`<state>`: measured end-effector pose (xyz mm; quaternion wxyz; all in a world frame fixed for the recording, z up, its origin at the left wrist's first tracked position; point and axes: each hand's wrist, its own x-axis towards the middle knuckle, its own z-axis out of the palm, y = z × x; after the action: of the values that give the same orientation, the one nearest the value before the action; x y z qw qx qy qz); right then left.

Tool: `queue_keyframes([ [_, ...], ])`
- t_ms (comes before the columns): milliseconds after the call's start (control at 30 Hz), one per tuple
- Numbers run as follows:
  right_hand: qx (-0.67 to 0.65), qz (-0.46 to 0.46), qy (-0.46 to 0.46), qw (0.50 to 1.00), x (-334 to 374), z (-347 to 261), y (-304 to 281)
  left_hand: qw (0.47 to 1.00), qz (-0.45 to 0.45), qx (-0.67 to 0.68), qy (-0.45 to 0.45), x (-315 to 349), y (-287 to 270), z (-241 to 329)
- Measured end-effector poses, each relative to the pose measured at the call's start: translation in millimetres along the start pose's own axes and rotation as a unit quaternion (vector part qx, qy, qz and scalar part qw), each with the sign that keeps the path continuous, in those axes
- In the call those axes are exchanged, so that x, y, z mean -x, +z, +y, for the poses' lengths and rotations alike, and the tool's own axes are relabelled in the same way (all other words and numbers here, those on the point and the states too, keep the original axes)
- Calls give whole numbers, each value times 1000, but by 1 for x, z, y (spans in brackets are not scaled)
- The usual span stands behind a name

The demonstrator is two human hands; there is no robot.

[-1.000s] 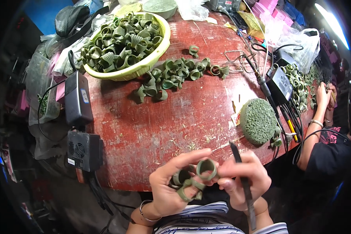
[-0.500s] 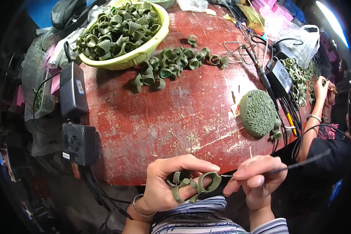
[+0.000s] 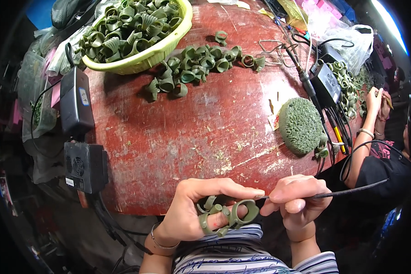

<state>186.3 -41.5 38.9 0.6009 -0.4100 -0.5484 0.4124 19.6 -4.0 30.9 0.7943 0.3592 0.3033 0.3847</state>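
Note:
My left hand is closed around several olive-green rings with short stubs on them, and one finger passes through the bands. In my right hand, a slim dark rod-like hand tool is pinched between thumb and fingers. Its long end points out to the right. The other end meets the left hand's fingertip, just above the front ring. Whether the tip touches the ring, I cannot tell. More green rings of the same kind, some with shell-like ribbing, lie in a loose group farther back on the red table.
A yellow-green basket heaped with rings stands back left. Black boxes with cables hang at the left edge. A round, rough green block lies right, beside a corded pen-like tool and cables. A co-worker's hands work far right.
The tool's tip has moved from the ring's right edge up to my left fingertip. My right hand has shifted slightly up and left. The view has tilted a little.

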Motion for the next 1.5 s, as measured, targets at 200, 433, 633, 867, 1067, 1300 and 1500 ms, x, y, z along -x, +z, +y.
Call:
queue_keyframes([
  [200, 141, 33, 50, 988, -31, -2, -9, 996, -63, 64, -25, -14, -26, -10],
  [433, 550, -3, -80, 831, -143, 52, -27, 977, -30, 208, 29, -16, -24, -9],
  [633, 575, -102, -48, 810, -144, 69, -25, 964, -8, 258, 57, -15, -33, -14],
  [867, 310, -94, 87, 942, -73, 19, 8, 973, 124, -66, 182, -11, -26, -12],
  [1067, 63, -37, 225, 972, -31, -8, 25, 883, 77, -318, 336, -4, -15, -6],
  [1300, 155, -11, 72, 985, -12, -13, 10, 948, 79, -222, 215, 9, -11, -5],
  [1500, 121, 4, 25, 992, 5, -19, 8, 965, 92, -188, 159, 12, -3, -5],
])
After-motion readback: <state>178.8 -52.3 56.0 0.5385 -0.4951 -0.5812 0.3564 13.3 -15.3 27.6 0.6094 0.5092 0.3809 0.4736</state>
